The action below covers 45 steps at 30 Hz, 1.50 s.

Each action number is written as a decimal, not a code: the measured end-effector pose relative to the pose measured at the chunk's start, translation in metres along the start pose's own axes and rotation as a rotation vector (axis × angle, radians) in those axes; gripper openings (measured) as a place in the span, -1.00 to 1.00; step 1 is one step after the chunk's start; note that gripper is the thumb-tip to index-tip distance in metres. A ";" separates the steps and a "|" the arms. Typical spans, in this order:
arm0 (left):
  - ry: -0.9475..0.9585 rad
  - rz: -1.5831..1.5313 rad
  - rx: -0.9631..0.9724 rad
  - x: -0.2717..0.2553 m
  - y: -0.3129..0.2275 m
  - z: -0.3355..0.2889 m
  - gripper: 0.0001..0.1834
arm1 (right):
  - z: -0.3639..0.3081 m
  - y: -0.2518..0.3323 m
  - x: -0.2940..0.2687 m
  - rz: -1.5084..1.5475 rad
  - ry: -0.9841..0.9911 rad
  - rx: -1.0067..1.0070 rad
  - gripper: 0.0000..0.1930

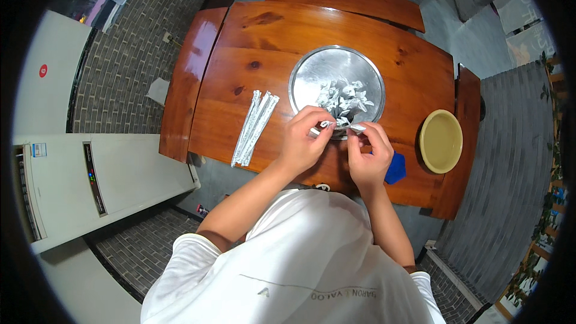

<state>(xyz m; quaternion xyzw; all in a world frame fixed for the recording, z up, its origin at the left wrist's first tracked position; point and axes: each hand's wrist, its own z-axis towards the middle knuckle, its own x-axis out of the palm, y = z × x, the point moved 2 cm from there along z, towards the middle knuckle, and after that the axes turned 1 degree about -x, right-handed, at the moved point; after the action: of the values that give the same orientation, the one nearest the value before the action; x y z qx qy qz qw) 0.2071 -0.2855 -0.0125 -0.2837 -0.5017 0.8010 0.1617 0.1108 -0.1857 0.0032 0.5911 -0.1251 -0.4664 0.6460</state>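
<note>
Left hand (300, 141) curled, fingertips pinched on one end of a small silvery foil piece (339, 125). Right hand (369, 155) likewise closed down, thumb and forefinger nipping the other end of the same piece. Both hands near shut, only the fingertips at work; impossible to tell how the foil is folded between them. Piece held just above the near rim of the round metal tray (306, 72), its long axis running left to right, from one hand across to the other. Neither hand clearly nearer: piece shared between the two, directly ahead of the chest.

Just beyond the fingertips, inside the tray, a heap of folded foil shapes (345, 97), crumpled and pointed, gathered toward the near right part of the dish. Far left part of the tray bare and shiny.

To the left of the left hand, well apart from the tray, a bundle of long silvery foil strips (254, 126) lying on the desk (336, 27), long axis running away from the body and leaning slightly right at the far end.

To the right, a shallow yellow bowl (441, 141) near the desk's right edge. Under the right wrist, a small blue object (395, 170), kind unclear.

Around the desk, wooden benches (186, 84); at far left, a white upright appliance (90, 180) on the grey brick floor.
</note>
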 end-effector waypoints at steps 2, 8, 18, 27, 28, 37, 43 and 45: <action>0.003 -0.002 0.018 -0.003 -0.007 0.003 -0.93 | 0.003 0.013 -0.003 0.075 -0.005 -0.064 -0.87; 0.120 -0.258 -0.034 -0.011 -0.034 0.010 -0.85 | 0.016 0.049 -0.004 0.187 0.035 -0.029 -0.89; -0.108 -0.383 0.104 -0.038 -0.071 0.028 -0.70 | 0.027 0.091 0.006 0.347 0.095 -0.252 -0.80; -0.251 -0.140 -0.489 -0.093 0.047 0.024 -0.68 | 0.002 0.016 0.012 0.026 0.146 0.056 -0.84; -0.261 -0.016 -0.491 -0.098 0.065 0.022 -0.68 | -0.002 0.006 0.013 0.033 0.136 0.023 -0.83; 0.038 0.408 -0.637 -0.067 0.161 -0.006 -0.59 | -0.016 -0.051 0.039 -0.157 0.178 0.167 -0.60; 0.108 0.404 -0.533 -0.052 0.174 -0.002 -0.44 | -0.007 -0.062 0.043 -0.212 0.161 0.169 -0.66; 0.294 0.579 -0.531 -0.048 0.177 -0.001 -0.40 | -0.008 -0.065 0.041 -0.245 0.151 0.162 -0.70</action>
<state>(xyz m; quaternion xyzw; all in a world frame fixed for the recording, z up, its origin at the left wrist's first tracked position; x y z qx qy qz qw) 0.2501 -0.3898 -0.1574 -0.5564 -0.5618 0.6071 -0.0791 0.1087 -0.2027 -0.0723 0.6856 -0.0401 -0.4843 0.5421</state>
